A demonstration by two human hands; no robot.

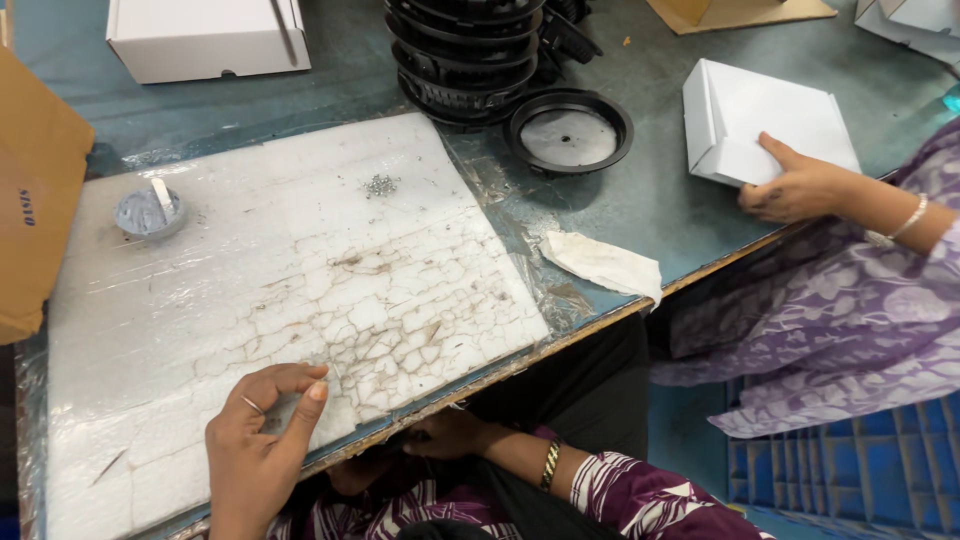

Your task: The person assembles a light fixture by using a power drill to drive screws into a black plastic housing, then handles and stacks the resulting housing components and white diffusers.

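Observation:
My left hand (262, 430) rests on the near edge of a cracked white foam sheet (280, 290) wrapped in clear film, its thumb and forefinger pinched together; what they hold is too small to tell. My right hand (452, 436) lies below the table edge in my lap, fingers curled, partly hidden. A small heap of tiny metal screws (381, 185) sits near the sheet's far edge. At the sheet's left a small clear round dish (148, 212) holds a white strip.
A stack of black round housings (463, 55) and a single black ring with a grey disc (568, 132) stand beyond the sheet. A crumpled white cloth (603, 265) lies near the table edge. A co-worker's hand (795, 187) holds a white box (765, 122). Another white box (207, 38) sits far left, brown cardboard (35, 190) at left.

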